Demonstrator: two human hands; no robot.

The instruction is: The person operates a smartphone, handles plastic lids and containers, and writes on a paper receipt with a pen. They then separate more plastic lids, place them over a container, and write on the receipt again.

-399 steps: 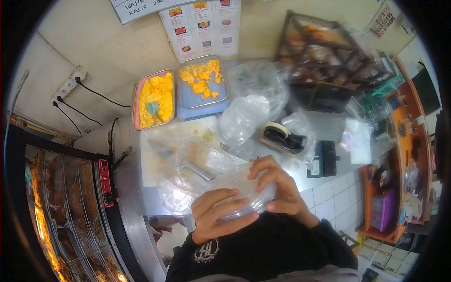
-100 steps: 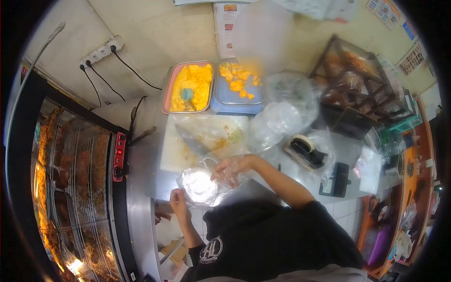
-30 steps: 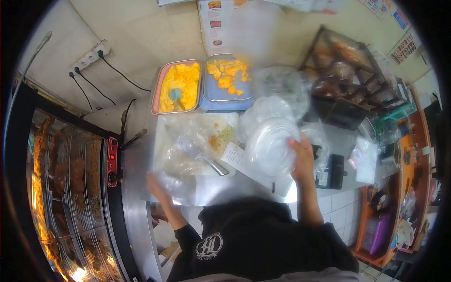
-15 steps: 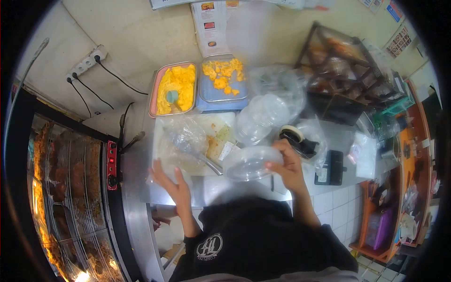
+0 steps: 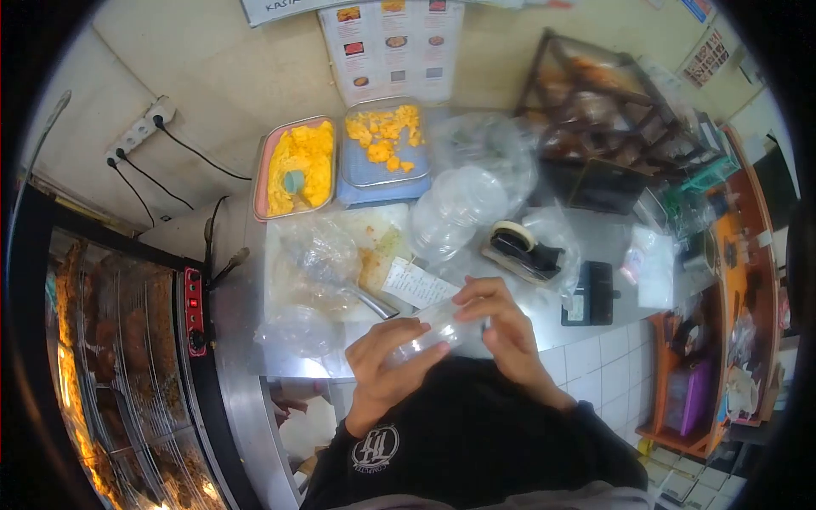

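Note:
A clear plastic container (image 5: 438, 336) is tilted in front of my body, above the counter's front edge. My left hand (image 5: 384, 364) holds its left side, thumb on the near face and fingers behind. My right hand (image 5: 501, 331) grips its right end, fingers curled over the top. Just beyond lies a handwritten paper slip (image 5: 415, 282). Another clear round container (image 5: 299, 330) sits on the counter left of my left hand. A metal utensil handle (image 5: 372, 301) sticks out from a crumpled clear plastic bag (image 5: 319, 251) on the white cutting board (image 5: 280, 272).
Behind are trays of yellow food (image 5: 310, 153) and yellow pieces (image 5: 387, 127). Stacked clear lids (image 5: 463, 200), a tape dispenser (image 5: 520, 253) and a black device (image 5: 588, 293) stand to the right. A heated display cabinet (image 5: 127, 340) is at left, a brown rack (image 5: 595, 102) at back right.
My left hand, open and away before, has moved right and taken hold of the container. My right hand has brought the container closer to my body and tilted it. The view has shifted slightly.

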